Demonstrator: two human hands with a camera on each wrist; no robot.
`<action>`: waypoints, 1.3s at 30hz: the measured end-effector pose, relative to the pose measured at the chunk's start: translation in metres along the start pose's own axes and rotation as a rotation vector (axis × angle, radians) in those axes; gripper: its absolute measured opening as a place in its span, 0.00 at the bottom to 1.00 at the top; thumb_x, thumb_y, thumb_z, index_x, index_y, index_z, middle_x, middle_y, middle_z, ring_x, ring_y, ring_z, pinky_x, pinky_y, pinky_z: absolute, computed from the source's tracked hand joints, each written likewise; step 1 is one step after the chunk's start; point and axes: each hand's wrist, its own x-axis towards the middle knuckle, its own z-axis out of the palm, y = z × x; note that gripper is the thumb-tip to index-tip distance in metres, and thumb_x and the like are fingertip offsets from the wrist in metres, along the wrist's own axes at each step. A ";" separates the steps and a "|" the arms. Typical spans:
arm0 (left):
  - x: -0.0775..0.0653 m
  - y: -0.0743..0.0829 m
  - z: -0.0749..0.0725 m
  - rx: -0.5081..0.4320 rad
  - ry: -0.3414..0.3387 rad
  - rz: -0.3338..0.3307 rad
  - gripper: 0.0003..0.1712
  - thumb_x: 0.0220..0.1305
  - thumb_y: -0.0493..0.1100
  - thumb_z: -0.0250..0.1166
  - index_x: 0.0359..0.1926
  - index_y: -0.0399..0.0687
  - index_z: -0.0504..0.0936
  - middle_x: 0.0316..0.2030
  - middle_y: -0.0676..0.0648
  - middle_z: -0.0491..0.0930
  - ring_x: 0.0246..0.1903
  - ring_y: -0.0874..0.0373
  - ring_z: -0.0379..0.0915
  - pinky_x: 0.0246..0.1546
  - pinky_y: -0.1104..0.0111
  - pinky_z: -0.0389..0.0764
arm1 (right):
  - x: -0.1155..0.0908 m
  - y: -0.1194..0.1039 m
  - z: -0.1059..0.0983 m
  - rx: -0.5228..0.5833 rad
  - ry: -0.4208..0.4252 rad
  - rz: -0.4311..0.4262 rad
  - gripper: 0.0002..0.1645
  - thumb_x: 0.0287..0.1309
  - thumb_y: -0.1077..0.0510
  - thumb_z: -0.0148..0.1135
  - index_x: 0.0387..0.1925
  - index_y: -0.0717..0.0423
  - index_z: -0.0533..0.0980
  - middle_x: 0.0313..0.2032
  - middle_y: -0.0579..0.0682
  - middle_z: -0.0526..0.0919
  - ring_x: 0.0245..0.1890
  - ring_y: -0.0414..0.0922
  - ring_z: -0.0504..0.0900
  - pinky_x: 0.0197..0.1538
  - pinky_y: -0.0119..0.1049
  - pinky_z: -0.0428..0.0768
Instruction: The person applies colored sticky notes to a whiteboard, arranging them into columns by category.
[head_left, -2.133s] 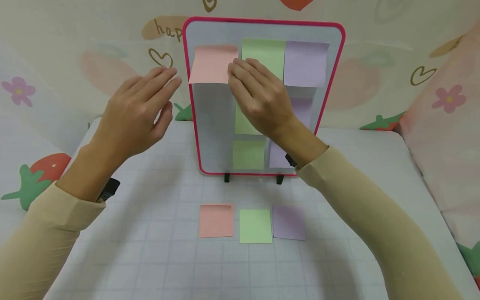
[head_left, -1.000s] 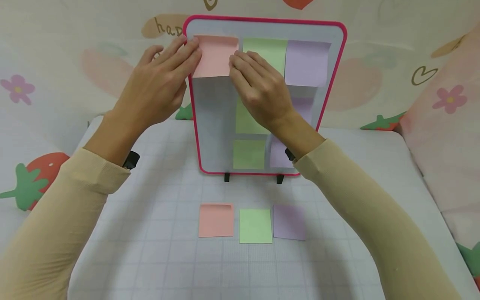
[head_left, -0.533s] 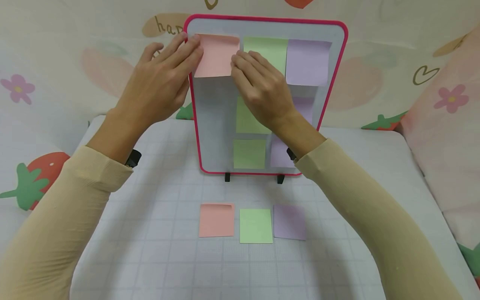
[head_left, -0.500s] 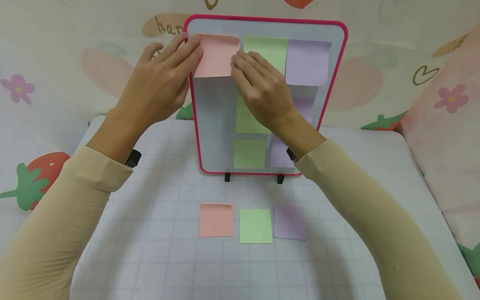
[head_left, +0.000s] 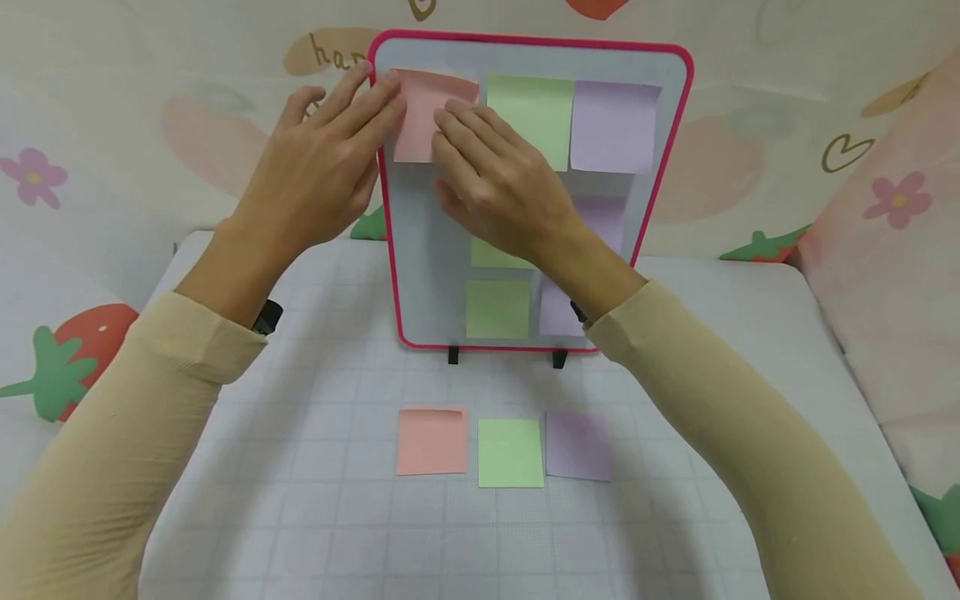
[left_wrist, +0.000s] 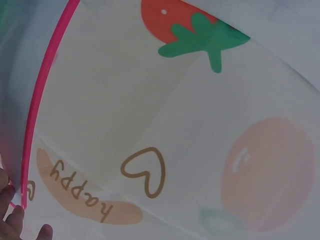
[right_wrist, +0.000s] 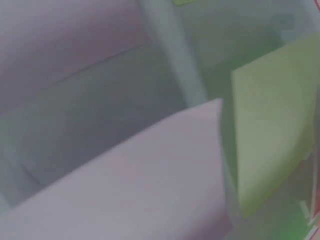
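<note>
A pink sticky note [head_left: 420, 100] lies at the top left of an upright whiteboard [head_left: 427, 258] with a pink-red frame. My left hand [head_left: 311, 171] has its fingers on the note's left side and the board's left edge; a few of its fingertips [left_wrist: 16, 219] show at the corner of the left wrist view. With extended fingers, my right hand [head_left: 510, 187] touches the note's right part and covers some of it. Beside it on the board are a green note [head_left: 536, 100] and a purple note [head_left: 615, 125]. The right wrist view shows purple and green notes close up, no hand.
Lower on the board hang more green notes [head_left: 497, 308] and purple notes [head_left: 558, 308], partly behind the right arm. Pink [head_left: 431, 443], green [head_left: 510, 454] and purple [head_left: 577, 446] notes lie in a row on the table [head_left: 322, 517]. Black feet [head_left: 453, 355] support the board.
My left hand has come up onto the board's left edge and the note. The pink note was raised and laid at the top left. My right hand has slid left across it.
</note>
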 end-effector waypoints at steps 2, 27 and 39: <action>0.000 0.000 0.000 -0.004 0.005 0.001 0.30 0.73 0.41 0.49 0.75 0.44 0.62 0.74 0.45 0.59 0.75 0.49 0.48 0.68 0.47 0.59 | 0.004 -0.001 -0.001 0.018 -0.090 0.009 0.23 0.70 0.57 0.53 0.57 0.71 0.75 0.60 0.65 0.77 0.64 0.57 0.73 0.74 0.40 0.56; 0.003 0.002 0.000 0.021 -0.002 0.004 0.31 0.72 0.42 0.50 0.74 0.43 0.62 0.74 0.46 0.59 0.75 0.48 0.48 0.66 0.46 0.61 | 0.015 0.008 -0.008 -0.077 -0.320 0.150 0.29 0.73 0.54 0.42 0.65 0.70 0.68 0.67 0.63 0.70 0.70 0.57 0.65 0.75 0.41 0.50; 0.003 0.000 0.001 0.015 0.029 0.011 0.29 0.73 0.41 0.48 0.73 0.41 0.65 0.74 0.44 0.60 0.75 0.48 0.49 0.65 0.47 0.61 | 0.005 0.015 -0.015 -0.085 -0.308 0.189 0.30 0.72 0.53 0.42 0.64 0.71 0.70 0.67 0.64 0.70 0.71 0.57 0.65 0.75 0.43 0.51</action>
